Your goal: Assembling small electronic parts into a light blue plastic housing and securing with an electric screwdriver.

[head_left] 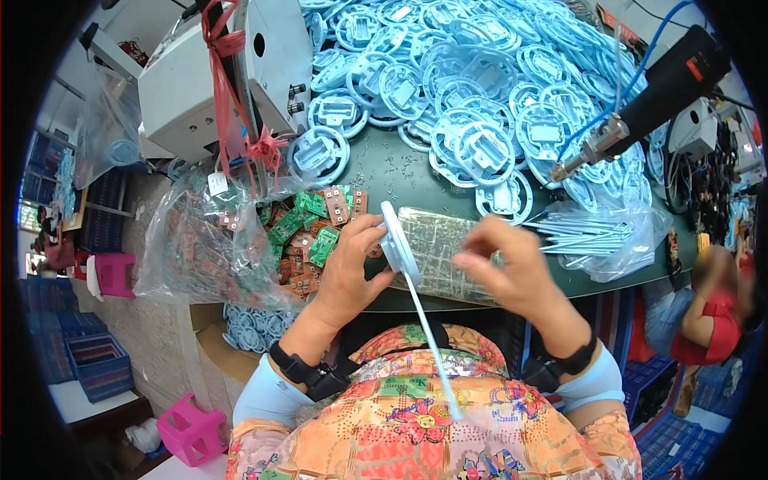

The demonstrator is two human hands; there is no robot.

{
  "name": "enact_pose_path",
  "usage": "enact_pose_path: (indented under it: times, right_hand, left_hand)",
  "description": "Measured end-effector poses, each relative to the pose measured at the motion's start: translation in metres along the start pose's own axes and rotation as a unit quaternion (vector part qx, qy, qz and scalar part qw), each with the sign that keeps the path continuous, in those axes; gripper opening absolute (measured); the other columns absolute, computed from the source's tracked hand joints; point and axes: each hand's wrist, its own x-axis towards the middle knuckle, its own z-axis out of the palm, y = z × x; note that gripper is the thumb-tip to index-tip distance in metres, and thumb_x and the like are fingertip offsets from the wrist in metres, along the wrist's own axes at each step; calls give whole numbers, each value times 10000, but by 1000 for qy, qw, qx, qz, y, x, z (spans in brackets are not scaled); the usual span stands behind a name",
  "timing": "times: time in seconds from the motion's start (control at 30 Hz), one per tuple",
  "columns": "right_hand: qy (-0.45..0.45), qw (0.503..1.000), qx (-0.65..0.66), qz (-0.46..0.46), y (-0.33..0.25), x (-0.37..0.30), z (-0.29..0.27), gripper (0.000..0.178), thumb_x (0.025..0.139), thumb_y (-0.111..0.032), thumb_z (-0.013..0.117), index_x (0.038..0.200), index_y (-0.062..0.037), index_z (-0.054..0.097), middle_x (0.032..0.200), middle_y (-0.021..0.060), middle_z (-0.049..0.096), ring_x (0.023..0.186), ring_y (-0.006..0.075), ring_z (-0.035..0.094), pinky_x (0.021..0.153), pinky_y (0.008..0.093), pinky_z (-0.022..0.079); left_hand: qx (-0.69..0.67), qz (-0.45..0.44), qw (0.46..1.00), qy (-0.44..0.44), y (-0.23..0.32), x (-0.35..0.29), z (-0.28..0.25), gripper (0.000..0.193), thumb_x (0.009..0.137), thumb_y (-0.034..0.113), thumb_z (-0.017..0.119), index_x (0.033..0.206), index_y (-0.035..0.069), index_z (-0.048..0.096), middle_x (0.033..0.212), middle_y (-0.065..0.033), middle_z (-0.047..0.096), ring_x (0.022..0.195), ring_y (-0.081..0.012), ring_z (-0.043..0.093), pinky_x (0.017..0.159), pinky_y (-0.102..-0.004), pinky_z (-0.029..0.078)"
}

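Note:
My left hand [350,268] grips a light-blue round plastic housing [398,244], turned nearly edge-on above the front of the bench. From its lower side a long pale-blue rod [432,344] slants down in front of my apron. To the right, my right hand [512,260] hovers apart from the housing with its fingers curled in; whether something small sits in the pinch is hidden. Beneath both hands lies a flat block wrapped in clear tape [440,232]. Green and brown circuit boards [308,232] are heaped beside my left hand.
Many light-blue round housings [480,148] pile up at the back. A black electric screwdriver [664,92] hangs at the right, above a bundle of pale rods [580,232] on plastic. Small screws [392,172] are scattered mid-bench. A grey machine box [208,96] stands back left; another person [708,312] sits right.

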Motion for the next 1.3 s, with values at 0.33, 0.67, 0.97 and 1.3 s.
enact_pose_path:
  times: [0.33,0.67,0.97,1.3]
  right_hand:
    - [22,980,-168,-101,17,8,48,370,861,-374,693,692,-73,560,643,121,608,568,335,624,505,440,478]
    - [91,996,19,19,30,-16,10,185,857,-201,678,904,-29,627,739,127,599,616,270,611,564,369,470]
    - [98,968,-192,-127,37,-22,13,399,800,-418,767,839,-62,590,783,83,608,690,274,637,580,376,489]
    - [130,927,-294,-191,30,-17,19,324,812,-313,748,722,-73,549,643,69,577,561,250,612,504,354,474]
  left_hand:
    - [44,55,997,-19,9,1,11,725,590,1,824,1249,51,527,1261,-185,574,1071,-384,623,859,-415,546]
    - [-14,-113,991,-72,25,37,16,521,771,102,783,1232,7,560,1023,-130,676,878,-211,658,738,-295,524]
    - [-298,-371,872,-112,24,76,24,427,959,407,587,861,-5,647,756,-86,649,545,-112,586,471,-227,427]
    - [-344,-462,796,-185,28,81,25,777,873,720,462,808,-31,653,674,-144,665,475,-147,567,450,-240,403]
